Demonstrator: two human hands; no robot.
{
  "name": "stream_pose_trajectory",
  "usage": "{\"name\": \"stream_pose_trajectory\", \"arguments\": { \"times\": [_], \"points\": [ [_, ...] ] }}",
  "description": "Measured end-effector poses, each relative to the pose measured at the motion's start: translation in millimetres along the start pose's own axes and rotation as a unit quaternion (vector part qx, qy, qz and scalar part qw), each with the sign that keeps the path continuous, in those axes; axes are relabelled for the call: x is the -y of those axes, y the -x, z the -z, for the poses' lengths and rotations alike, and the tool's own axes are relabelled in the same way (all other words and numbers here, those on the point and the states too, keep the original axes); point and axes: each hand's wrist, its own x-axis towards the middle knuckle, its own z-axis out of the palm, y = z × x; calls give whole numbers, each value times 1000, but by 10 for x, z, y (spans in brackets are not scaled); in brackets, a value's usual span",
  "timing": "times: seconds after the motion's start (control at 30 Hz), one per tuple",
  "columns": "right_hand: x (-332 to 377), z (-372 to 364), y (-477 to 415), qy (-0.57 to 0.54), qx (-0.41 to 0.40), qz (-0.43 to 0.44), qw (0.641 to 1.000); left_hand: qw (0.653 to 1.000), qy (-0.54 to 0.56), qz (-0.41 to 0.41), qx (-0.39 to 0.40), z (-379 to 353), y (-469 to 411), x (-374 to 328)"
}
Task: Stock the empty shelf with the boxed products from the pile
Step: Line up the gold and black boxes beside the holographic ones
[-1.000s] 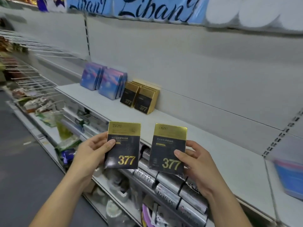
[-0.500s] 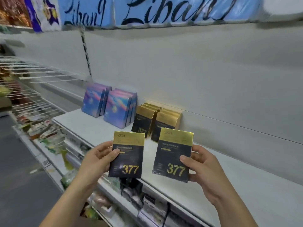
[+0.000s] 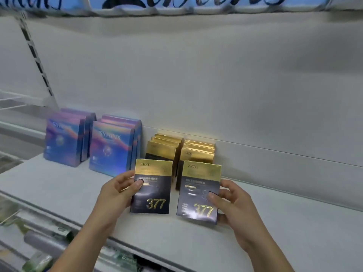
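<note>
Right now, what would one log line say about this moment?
phase: shelving | left hand: grips left 377 box | right hand: grips right 377 box | target: shelf, before matching rows

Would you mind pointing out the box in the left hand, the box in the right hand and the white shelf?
left-hand box point(image 3: 155, 190), head view, dark front above the 377.
right-hand box point(image 3: 196, 195), head view, middle of its dark front.
white shelf point(image 3: 304, 228), head view, bare surface at right.
</note>
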Motion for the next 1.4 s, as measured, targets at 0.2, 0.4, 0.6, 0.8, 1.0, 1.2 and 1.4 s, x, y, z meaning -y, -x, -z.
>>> {"name": "stream_pose_trajectory", "arguments": {
  "times": [0.2, 0.4, 0.6, 0.8, 1.0, 1.2, 1.4],
  "points": [
    [-70, -382, -43, 68, -117, 25, 990, 996, -11, -31, 78, 137, -528, 61],
    [-118, -614, -104, 198, -197, 73, 957, 991, -60, -87, 86, 117, -700, 156],
    [-150, -652, -111, 240, -265, 107, 928, 978, -126, -153, 59, 69, -729, 134],
    [-150, -656, -150, 254, -273, 108, 921, 972, -152, -174, 33, -26, -684, 75],
    [-163, -675, -179, 265, -284, 113, 914, 966, -172, -191, 33, -72, -714, 54],
    [-161, -678, -169, 267, -294, 100, 912, 967, -171, -186, 27, -93, -733, 65],
    [-130, -745, -169, 275, -295, 92, 910, 970, -159, -181, 24, -78, -730, 66]
  ]
}}
